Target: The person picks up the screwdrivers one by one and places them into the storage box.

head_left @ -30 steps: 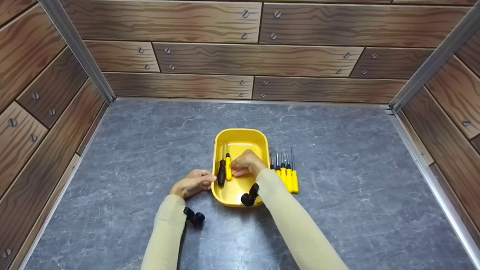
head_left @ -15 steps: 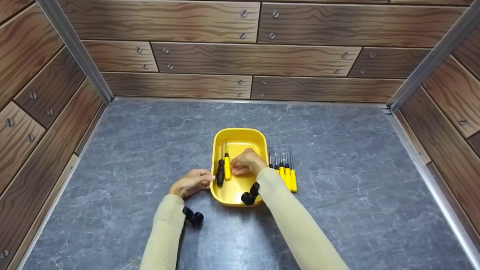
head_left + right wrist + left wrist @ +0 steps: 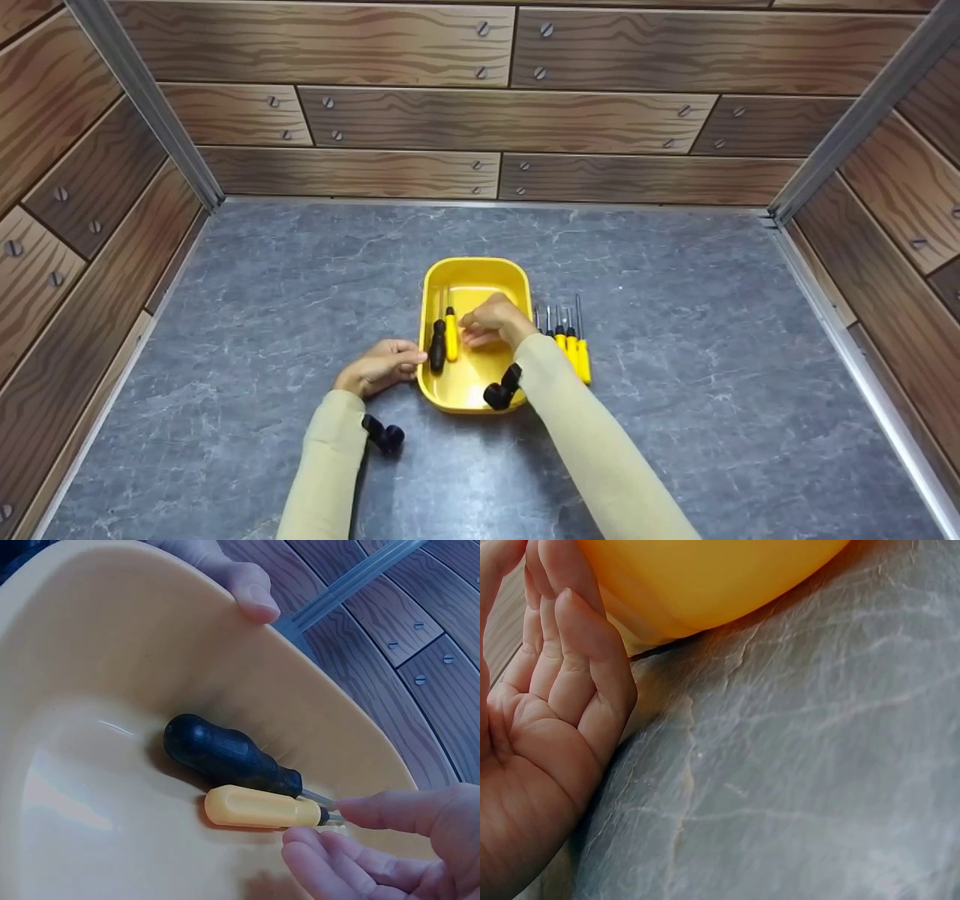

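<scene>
A yellow plastic bin [image 3: 480,397] stands on the grey tabletop. My left hand [image 3: 381,366] holds its left rim, thumb over the edge and fingers outside; the left wrist view shows these fingers [image 3: 585,637] beside the outer wall. Inside lie a screwdriver with a black handle [image 3: 225,754] and one with a yellow handle [image 3: 259,808], side by side along the left wall. Over the bin floor, my right hand [image 3: 495,321] is just right of the yellow screwdriver. Its thumb and fingers are apart near that screwdriver's shaft, seemingly gripping nothing.
Several yellow-handled screwdrivers [image 3: 577,356] lie in a row on the tabletop [image 3: 697,337] right of the bin, partly hidden by my right forearm. Wood-patterned walls [image 3: 420,120] with metal corner rails enclose the table at the back and both sides.
The gap between my right fingers and the yellow screwdriver has widened slightly. My left hand stays at the rim. The whole head view has shifted a little.
</scene>
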`<action>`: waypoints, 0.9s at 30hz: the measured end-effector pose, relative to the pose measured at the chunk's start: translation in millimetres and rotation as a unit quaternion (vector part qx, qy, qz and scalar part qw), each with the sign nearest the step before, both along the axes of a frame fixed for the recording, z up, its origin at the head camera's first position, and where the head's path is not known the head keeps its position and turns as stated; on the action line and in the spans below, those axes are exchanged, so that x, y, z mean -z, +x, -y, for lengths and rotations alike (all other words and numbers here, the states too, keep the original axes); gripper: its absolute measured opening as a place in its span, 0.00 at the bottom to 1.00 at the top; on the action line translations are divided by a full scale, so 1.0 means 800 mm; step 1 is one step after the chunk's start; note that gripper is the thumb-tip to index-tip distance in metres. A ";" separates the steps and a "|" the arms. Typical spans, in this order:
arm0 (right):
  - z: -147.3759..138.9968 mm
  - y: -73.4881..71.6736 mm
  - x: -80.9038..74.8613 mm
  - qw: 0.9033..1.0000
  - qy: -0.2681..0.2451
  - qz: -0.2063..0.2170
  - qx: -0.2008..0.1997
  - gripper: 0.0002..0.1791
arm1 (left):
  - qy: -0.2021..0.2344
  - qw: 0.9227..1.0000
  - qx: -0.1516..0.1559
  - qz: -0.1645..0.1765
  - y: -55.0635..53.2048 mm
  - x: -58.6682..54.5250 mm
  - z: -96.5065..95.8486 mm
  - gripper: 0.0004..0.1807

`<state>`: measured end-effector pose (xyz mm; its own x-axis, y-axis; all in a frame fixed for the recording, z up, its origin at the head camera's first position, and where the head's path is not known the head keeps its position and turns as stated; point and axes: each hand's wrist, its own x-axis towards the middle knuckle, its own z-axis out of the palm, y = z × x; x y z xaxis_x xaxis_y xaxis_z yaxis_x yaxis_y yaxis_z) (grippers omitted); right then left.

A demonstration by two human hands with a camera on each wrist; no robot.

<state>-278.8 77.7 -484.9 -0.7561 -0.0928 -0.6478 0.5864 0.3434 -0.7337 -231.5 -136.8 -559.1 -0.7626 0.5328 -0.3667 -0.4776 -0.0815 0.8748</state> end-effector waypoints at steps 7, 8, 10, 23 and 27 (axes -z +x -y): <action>0.000 0.006 -0.010 1.000 -0.025 -0.010 -0.003 0.11 | 0.003 1.000 0.007 -0.003 0.000 0.000 0.002 0.04; 0.000 0.007 -0.011 1.000 -0.029 -0.010 -0.004 0.11 | 0.003 1.000 0.008 -0.004 0.000 0.000 0.002 0.04; -0.002 0.009 -0.015 0.999 -0.033 -0.014 -0.007 0.10 | 0.004 1.000 0.010 -0.006 0.000 0.000 0.002 0.04; -0.017 0.021 -0.022 0.996 -0.039 -0.059 -0.047 0.12 | 0.012 1.000 0.006 -0.003 0.001 0.001 0.002 0.02; -0.023 0.026 -0.024 0.995 -0.040 -0.070 -0.062 0.13 | 0.012 1.000 0.006 -0.001 0.002 -0.001 -0.001 0.04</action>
